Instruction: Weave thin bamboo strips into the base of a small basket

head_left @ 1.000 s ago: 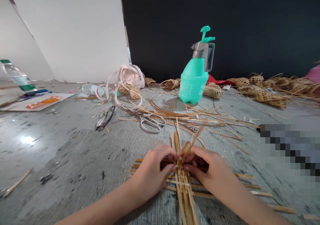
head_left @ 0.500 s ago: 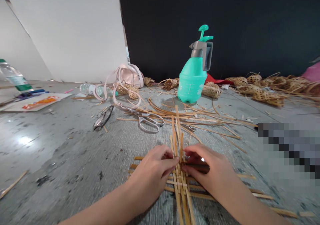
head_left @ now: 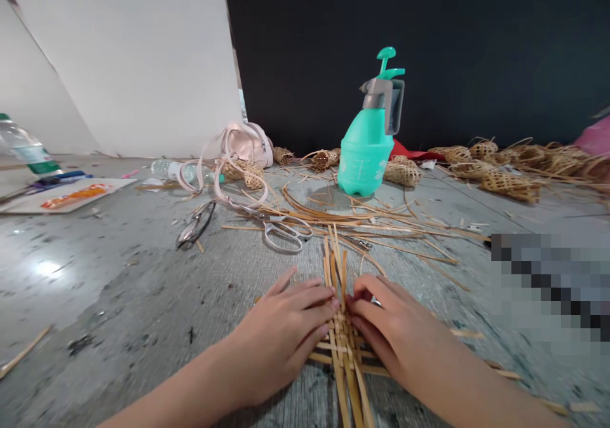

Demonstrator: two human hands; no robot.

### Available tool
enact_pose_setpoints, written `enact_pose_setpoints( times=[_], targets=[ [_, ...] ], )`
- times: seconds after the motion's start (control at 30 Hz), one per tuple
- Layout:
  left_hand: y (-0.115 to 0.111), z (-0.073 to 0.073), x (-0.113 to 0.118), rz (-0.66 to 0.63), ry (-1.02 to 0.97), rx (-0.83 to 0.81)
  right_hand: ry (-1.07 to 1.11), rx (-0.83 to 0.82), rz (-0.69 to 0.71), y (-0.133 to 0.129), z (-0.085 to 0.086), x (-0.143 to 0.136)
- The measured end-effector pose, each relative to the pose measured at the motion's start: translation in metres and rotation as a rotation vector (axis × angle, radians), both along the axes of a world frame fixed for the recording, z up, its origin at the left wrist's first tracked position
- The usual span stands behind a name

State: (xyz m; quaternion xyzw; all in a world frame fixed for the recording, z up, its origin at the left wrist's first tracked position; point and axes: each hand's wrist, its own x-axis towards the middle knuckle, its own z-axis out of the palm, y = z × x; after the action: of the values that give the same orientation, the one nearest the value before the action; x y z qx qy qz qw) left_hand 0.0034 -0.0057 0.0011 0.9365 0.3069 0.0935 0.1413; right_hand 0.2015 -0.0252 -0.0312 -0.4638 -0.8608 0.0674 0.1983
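Bamboo-coloured strips cross in a small weave (head_left: 340,338) at the lower centre of the frame, flat on the grey surface (head_left: 143,326), between the person's 2 hands. Its long axis runs up the picture, leaning slightly left towards the top: the upper ends point at the loose strips (head_left: 328,216) in the middle of the frame, while the lower ends run out past the bottom edge and are cut off. The cross strips lie roughly from left to right, mostly hidden under the hands, with a few ends showing beyond the right forearm. The left hand (head_left: 291,331) lies over the weave's left side, fingers spread, fingertips touching the strips near its upper part; whether they pinch any strip, I cannot tell. The right hand (head_left: 391,326) is curled at the right side, thumb and fingers narrowly set, and what lies between them is hidden. Above them, the scissors (head_left: 286,234) show their pale handles, the blades hard to make out among strips and a bag strap. A teal sprayer (head_left: 365,152) stands at upper centre-right. At the left edge a bottle (head_left: 31,152) is partly cut off, and a pixelated patch at the right covers something unreadable.
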Motion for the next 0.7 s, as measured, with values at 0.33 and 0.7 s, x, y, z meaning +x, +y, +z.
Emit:
enact_pose_setpoints(
  times=[0.33,0.7],
  targets=[
    [-0.003,0.0,0.004,0.101,-0.09,0.159,0.203,-0.393,-0.111,0.014,0.013,0.018],
    [-0.004,0.013,-0.007,0.188,-0.345,0.316,0.237,-0.337,-0.406,0.022,0.018,0.037]
  ],
)
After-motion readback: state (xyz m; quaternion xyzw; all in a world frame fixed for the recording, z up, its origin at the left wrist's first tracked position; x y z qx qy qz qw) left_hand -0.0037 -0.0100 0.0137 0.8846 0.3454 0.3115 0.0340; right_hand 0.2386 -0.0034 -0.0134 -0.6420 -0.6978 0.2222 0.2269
